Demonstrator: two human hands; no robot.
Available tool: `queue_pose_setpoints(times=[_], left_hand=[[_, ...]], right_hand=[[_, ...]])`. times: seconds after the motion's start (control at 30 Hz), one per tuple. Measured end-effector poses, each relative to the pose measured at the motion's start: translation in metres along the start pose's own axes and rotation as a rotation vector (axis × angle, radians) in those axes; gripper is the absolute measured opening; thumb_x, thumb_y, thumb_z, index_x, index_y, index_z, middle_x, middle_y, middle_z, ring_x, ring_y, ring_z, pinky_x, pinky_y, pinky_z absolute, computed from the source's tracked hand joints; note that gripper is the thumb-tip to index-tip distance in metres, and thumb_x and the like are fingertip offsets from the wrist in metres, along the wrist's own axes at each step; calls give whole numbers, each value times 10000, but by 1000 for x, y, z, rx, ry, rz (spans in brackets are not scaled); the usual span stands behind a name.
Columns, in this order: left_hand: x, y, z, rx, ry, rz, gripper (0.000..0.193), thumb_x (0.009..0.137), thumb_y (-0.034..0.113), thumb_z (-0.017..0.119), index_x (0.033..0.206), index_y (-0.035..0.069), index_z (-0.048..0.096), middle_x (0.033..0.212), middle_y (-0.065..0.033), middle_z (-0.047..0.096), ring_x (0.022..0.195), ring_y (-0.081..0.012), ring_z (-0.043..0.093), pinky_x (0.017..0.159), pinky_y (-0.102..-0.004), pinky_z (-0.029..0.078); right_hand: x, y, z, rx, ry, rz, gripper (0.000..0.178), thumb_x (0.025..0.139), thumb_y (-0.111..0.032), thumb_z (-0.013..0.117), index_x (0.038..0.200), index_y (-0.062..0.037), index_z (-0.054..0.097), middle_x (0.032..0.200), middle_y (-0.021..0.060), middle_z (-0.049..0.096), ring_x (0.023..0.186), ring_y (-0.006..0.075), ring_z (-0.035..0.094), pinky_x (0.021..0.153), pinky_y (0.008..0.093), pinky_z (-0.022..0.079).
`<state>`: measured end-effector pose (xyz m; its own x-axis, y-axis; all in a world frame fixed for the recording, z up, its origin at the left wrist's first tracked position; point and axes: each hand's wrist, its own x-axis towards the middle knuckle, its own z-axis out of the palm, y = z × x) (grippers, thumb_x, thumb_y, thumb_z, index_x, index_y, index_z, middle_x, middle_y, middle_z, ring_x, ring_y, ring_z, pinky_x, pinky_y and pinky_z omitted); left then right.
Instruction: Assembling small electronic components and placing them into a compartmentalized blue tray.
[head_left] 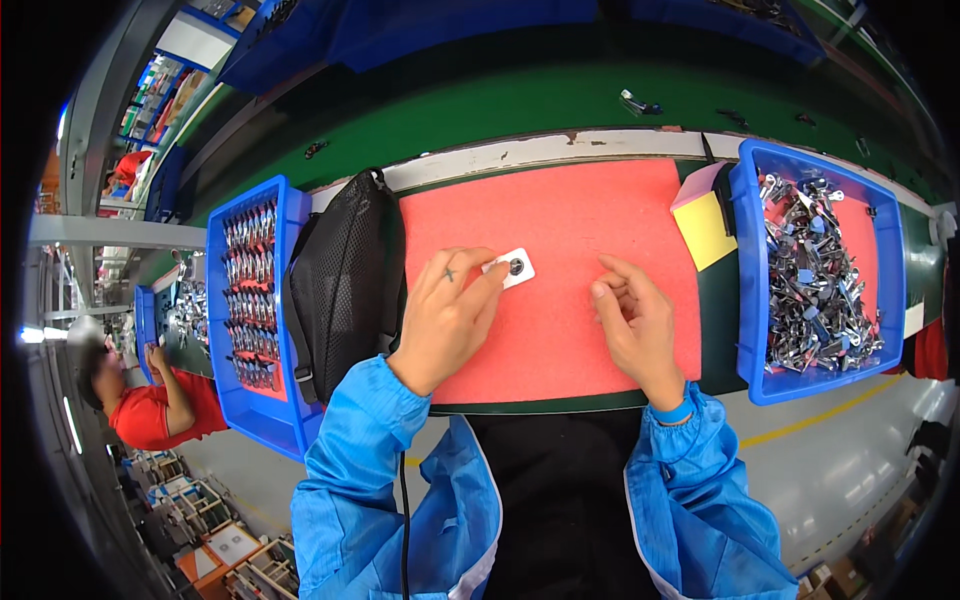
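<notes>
The person's left hand (447,315) was touching a small white square (524,258) with a round black spot, and I couldn't tell if it was pinching it. The square was over the red mat (560,350). The right hand (638,330) was half curled over the mat, thumb and pointing finger a little apart. A black bag (345,290) sat at the mat's left. Beyond it stood a blue bin (262,428) with rows of shiny things (248,306); another blue bin (751,280), on the right, held a messy metal heap (815,290).

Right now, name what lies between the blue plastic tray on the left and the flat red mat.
A black mesh bag lies between tray and mat, in the head view.
</notes>
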<state>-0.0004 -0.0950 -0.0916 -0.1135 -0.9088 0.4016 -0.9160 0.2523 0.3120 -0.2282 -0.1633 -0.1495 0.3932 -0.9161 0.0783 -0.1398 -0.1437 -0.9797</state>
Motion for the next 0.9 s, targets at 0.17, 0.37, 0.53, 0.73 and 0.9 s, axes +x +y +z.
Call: queue_pose_setpoints(times=[0.17,0.37,0.53,0.73,0.9], left_hand=[[-3,1,-4,77,-34,-15,164,830,36,735,994,25,729,994,-61,633,954,-240,591,747,-375,468],[0,-1,-1,135,-75,44,123,843,60,725,961,27,725,949,-47,616,895,-225,578,717,-373,453],[1,1,1,116,-54,45,69,842,66,717,895,24,707,933,-72,631,844,-257,601,701,-392,486],[23,-5,-1,94,-198,-64,84,846,84,669,806,13,648,906,-128,653,796,-336,640,679,-452,525],[40,-2,0,111,-351,-104,116,828,105,633,817,-3,593,861,-197,651,807,-401,668,677,-518,542]], right_hand=[[1,-3,0,-36,-23,-26,298,994,-31,615,1278,58,595,885,58,655,768,95,614,644,250,534],[0,0,2,-34,-11,-17,292,997,-40,616,1272,58,601,897,58,658,767,94,614,643,248,534],[0,3,1,-36,-2,-28,290,997,-51,619,1265,59,607,897,58,661,764,94,614,642,248,535],[0,3,4,-21,13,-38,287,994,-66,628,1252,60,616,884,58,661,763,95,618,644,243,534],[-1,0,3,-24,23,-22,271,982,-74,645,1226,43,642,870,72,680,766,103,637,660,253,542]])
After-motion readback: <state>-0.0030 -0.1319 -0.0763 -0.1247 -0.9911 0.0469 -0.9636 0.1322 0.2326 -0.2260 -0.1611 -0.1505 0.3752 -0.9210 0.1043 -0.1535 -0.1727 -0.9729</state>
